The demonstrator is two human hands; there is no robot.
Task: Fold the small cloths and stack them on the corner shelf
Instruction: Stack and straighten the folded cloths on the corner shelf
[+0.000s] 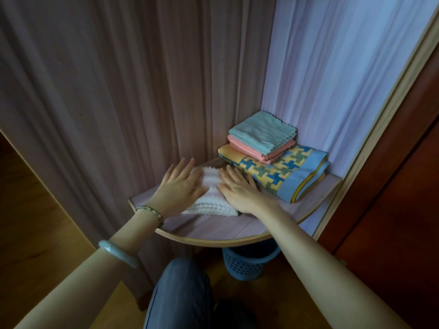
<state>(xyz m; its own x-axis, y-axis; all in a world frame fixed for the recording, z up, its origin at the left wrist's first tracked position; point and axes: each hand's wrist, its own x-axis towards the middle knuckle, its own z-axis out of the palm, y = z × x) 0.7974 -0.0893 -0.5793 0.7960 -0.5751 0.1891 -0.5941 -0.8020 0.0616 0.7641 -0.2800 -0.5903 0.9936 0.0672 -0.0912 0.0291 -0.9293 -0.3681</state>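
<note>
A white cloth (211, 181) lies folded on the corner shelf (213, 227). My left hand (180, 184) presses flat on its left side, fingers straight. My right hand (237, 186) lies flat on its right side, fingers spread. At the back right a large folded cloth with a yellow and blue pattern (285, 176) rests on the shelf. A folded pink cloth (261, 153) sits on it, with a folded light blue cloth (262, 131) on top.
The shelf's two wall panels meet in a corner behind the stack. A blue plastic basket (249, 262) stands on the wooden floor under the shelf. A dark wooden door (392, 186) is at the right. My knee in grey trousers (180, 293) is below.
</note>
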